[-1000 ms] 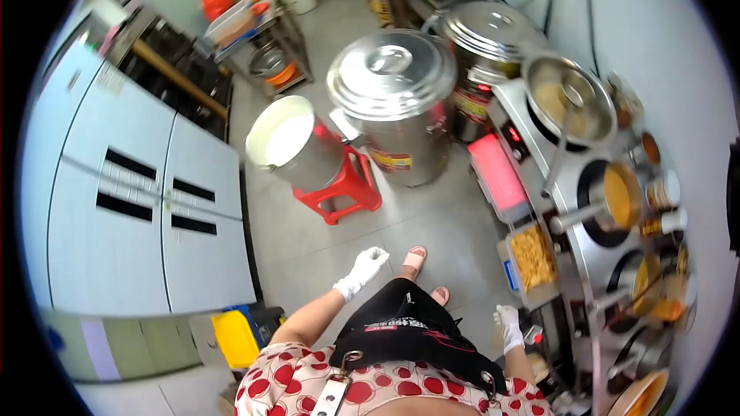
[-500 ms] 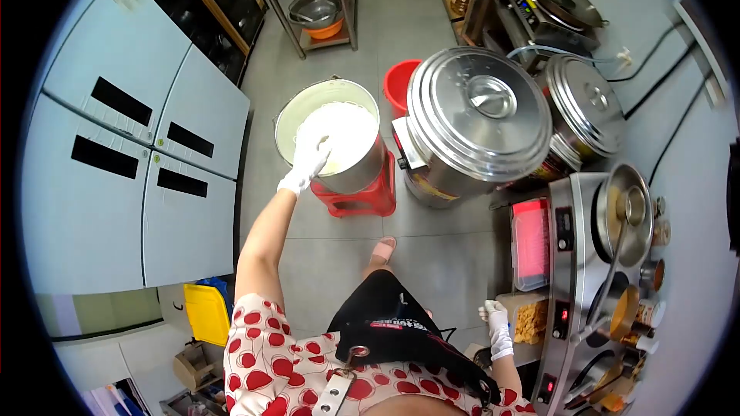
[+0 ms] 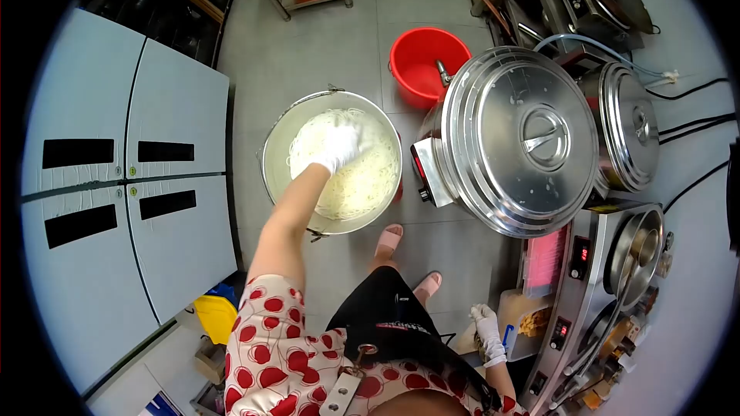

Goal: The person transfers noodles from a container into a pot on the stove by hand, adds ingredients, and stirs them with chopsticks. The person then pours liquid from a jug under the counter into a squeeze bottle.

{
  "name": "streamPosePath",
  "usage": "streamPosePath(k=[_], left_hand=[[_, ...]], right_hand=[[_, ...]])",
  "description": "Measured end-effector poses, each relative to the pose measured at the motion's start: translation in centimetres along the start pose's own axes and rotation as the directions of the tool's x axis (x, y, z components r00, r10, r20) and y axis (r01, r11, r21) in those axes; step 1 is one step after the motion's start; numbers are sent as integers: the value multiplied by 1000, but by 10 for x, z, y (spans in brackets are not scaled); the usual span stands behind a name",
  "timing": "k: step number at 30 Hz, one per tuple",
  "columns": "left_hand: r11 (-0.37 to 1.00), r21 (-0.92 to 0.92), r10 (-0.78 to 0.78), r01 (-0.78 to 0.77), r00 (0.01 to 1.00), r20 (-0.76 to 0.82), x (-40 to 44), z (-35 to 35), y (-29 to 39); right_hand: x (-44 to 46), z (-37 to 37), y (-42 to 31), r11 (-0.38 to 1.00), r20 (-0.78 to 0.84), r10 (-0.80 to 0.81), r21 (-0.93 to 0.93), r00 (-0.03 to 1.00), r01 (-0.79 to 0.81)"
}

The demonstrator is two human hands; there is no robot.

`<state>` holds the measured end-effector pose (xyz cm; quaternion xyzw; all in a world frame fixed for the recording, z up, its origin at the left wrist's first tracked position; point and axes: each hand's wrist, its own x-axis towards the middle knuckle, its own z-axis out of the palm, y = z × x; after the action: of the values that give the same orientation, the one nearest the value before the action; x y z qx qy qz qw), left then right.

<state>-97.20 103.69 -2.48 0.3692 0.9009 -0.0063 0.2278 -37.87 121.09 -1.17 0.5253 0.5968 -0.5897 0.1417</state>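
- The left hand (image 3: 339, 146), in a white glove, has moved deeper into the metal bucket (image 3: 279, 156); half a second ago it was over the near part of the contents, and before that well apart from them.
- It now touches the white noodle-like strands (image 3: 358, 189) that lie inside the bucket. Its fingers are sunk among them or blurred, so whether the grip is spread or pinching strands cannot be told.
- The strands, a plain bright white mass in the earlier frames, now show as separate threads.
- The bucket is seen from more directly above, and the red stool under it, plain to see before, is almost hidden.
- The right hand (image 3: 487, 331), also gloved, remains low beside the plastic container (image 3: 510, 310) of yellow food. Its fingers bend inward; how tightly they close cannot be told.
- The red bucket (image 3: 410, 69), mostly hidden before, shows its inside beside the large lidded pot (image 3: 501, 139).
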Motion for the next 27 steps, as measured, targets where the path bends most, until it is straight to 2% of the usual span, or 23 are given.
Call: streamPosePath(k=[2, 4, 7, 8, 11, 14, 17, 20, 23, 26, 27], left_hand=[[968, 105, 228, -230, 973, 34, -35, 8, 17], [887, 238, 378, -395, 919, 115, -65, 35, 21], [859, 316, 390, -403, 915, 107, -84, 41, 19], [824, 417, 379, -383, 920, 98, -80, 42, 17], [781, 539, 436, -315, 893, -109, -61, 58, 19], [819, 487, 373, -305, 926, -48, -44, 81, 28], [900, 330, 265, -284, 959, 103, -33, 74, 21], [952, 172, 247, -254, 967, 63, -49, 55, 3], [972, -21, 221, -234, 940, -258, -78, 48, -28], [972, -234, -36, -22, 969, -243, -114, -31, -27], [937, -348, -76, -16, 966, -248, -124, -49, -29]], right_hand=[[11, -2, 0, 1000, -3, -12, -21, 1000, 12], [15, 2, -12, 1000, -8, -24, 7, 1000, 24], [29, 7, -22, 999, -2, -29, 28, 1000, 29], [33, 8, -24, 999, 26, -8, 39, 1000, 7], [34, 15, -43, 999, 2, 21, 28, 1000, -21], [40, 14, -40, 999, -3, 4, 36, 1000, -4], [41, 5, -34, 997, 47, -23, -68, 999, 26], [36, 5, -32, 1000, 36, 10, -21, 999, -9], [30, 8, -33, 998, 3, 25, 49, 1000, -25], [32, 5, -27, 999, 41, -4, -41, 999, 5], [33, 5, -26, 999, 47, -21, -49, 999, 24]])
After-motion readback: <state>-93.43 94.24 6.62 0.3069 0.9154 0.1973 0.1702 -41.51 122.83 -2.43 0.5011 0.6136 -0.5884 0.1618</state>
